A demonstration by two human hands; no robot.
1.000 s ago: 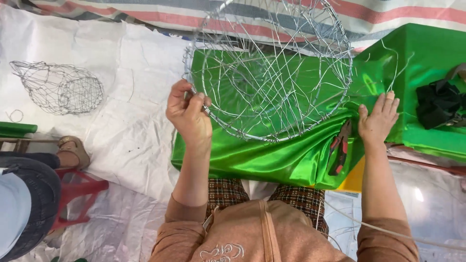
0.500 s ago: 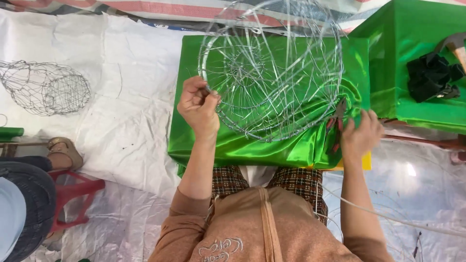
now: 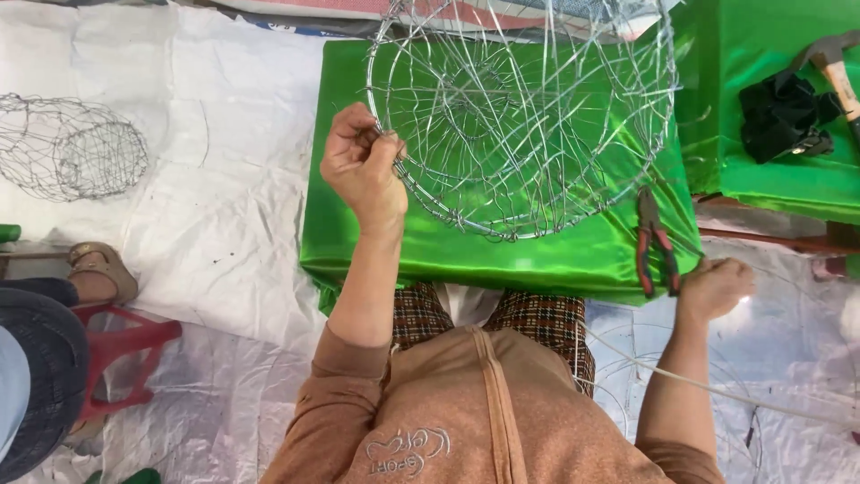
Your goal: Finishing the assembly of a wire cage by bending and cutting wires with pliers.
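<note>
The left hand is clenched on the rim of a large round basket frame of thin silver wire, pinching the rim at the frame's 9 o'clock side. The frame lies tilted on a tabletop covered with shiny green satin cloth, and its far edge goes out of the picture at 12 o'clock.

The right hand is low at 4 o'clock from the frame, off the near edge of the green tabletop. It is loosely curled, with the fingers bent, and a thin wire strand seems to run by it; I cannot tell if it really grips this strand. Just beside this hand, at its 10 o'clock, a pair of pliers with red and black handles lies on the green cloth, handles toward the person.

At 2 o'clock from the frame, a second surface in the same green cloth carries a crumpled black cloth bundle and a hammer with a wooden handle.

Far at 9 o'clock, a smaller wire mesh cage lies on the white plastic sheet that covers the floor. At 8 o'clock there is a red plastic stool, and near it the foot of another person in a tan sandal.
</note>
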